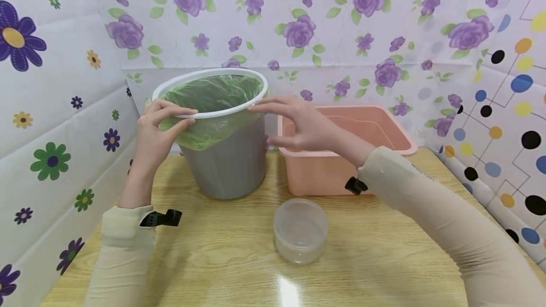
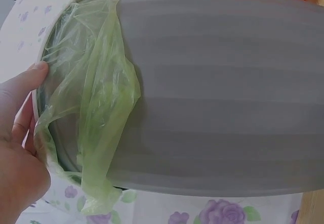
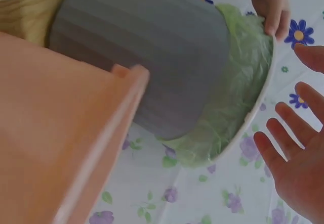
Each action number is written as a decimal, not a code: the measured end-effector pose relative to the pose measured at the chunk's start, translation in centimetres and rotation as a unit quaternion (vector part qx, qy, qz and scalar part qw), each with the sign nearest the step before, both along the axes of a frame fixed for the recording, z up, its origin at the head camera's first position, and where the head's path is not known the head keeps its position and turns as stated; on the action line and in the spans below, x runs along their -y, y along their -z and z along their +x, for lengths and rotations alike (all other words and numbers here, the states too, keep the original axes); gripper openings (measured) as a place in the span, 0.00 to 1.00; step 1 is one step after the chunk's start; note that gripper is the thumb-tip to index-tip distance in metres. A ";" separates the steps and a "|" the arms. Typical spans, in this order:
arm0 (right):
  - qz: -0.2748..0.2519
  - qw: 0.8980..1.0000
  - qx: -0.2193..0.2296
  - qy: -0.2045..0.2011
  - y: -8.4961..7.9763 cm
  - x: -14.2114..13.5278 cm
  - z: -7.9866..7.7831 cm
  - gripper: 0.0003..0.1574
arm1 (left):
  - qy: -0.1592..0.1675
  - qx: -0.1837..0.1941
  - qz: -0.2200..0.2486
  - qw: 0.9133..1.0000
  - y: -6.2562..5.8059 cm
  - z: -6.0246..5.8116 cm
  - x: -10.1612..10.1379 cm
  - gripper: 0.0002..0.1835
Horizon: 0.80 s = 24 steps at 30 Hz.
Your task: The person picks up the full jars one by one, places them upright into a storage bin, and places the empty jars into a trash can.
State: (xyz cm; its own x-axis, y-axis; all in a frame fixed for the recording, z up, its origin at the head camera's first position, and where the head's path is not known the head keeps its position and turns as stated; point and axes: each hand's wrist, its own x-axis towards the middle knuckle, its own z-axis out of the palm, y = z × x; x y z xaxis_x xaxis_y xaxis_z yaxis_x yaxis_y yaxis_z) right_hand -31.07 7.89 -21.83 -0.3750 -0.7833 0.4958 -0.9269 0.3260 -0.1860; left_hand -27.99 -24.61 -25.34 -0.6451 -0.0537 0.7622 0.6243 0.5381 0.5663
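A grey trash can (image 1: 232,162) stands at the back left, lined with a thin green plastic bag (image 1: 204,135) folded down over its outside. A white ring (image 1: 226,112) circles its mouth, over the bag. My left hand (image 1: 155,129) pinches the ring at the front left, with thumb outside and fingers over the top. In the left wrist view, the bag's loose edge (image 2: 109,118) hangs along the can's wall. My right hand (image 1: 298,124) is at the ring's right side, fingers spread and fingertips close to it. The right wrist view shows that hand (image 3: 298,163) with nothing in its palm.
A pink plastic basin (image 1: 328,174) sits to the right of the can, partly under my right forearm. In front of it on the wooden table (image 1: 222,259) is a clear round container (image 1: 300,231). Flower-patterned sheets (image 1: 298,79) line the back and the left side.
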 end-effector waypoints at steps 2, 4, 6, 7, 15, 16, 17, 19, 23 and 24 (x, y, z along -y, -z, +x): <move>0.007 1.000 0.003 -0.014 0.9 -0.4 0.6 0.38 | -0.001 0.001 -0.003 1.000 -0.1 0.1 0.1 0.10; 0.023 0.999 0.008 -0.027 1.7 -0.8 1.2 0.37 | -0.004 0.006 -0.008 1.000 -0.3 0.2 0.2 0.11; 0.040 0.998 0.017 -0.037 2.4 -1.3 1.9 0.37 | -0.008 0.013 -0.016 1.000 -0.5 0.3 0.3 0.11; 0.049 0.998 0.022 -0.038 2.8 -1.4 2.2 0.36 | -0.009 0.017 -0.019 1.000 -0.6 0.4 0.3 0.11; 0.093 0.995 0.022 -0.022 5.0 -2.8 4.2 0.35 | -0.019 0.021 -0.036 0.999 -1.2 0.9 0.2 0.11; 0.097 0.995 0.018 -0.019 5.3 -2.9 4.4 0.36 | -0.020 0.021 -0.038 0.999 -1.2 0.9 0.3 0.11; 0.102 0.995 0.015 -0.018 5.6 -3.0 4.5 0.36 | -0.021 0.022 -0.040 0.999 -1.2 1.0 0.4 0.11; 0.106 0.994 0.015 -0.020 6.1 -3.3 4.7 0.36 | -0.024 0.027 -0.040 0.999 -1.2 1.0 0.5 0.11; 0.113 0.992 0.048 -0.023 7.2 -3.9 5.0 0.36 | -0.034 0.043 -0.039 0.998 -1.2 1.1 0.6 0.12; 0.114 0.992 0.057 -0.023 7.5 -4.0 5.0 0.37 | -0.035 0.045 -0.039 0.998 -1.2 1.1 0.6 0.12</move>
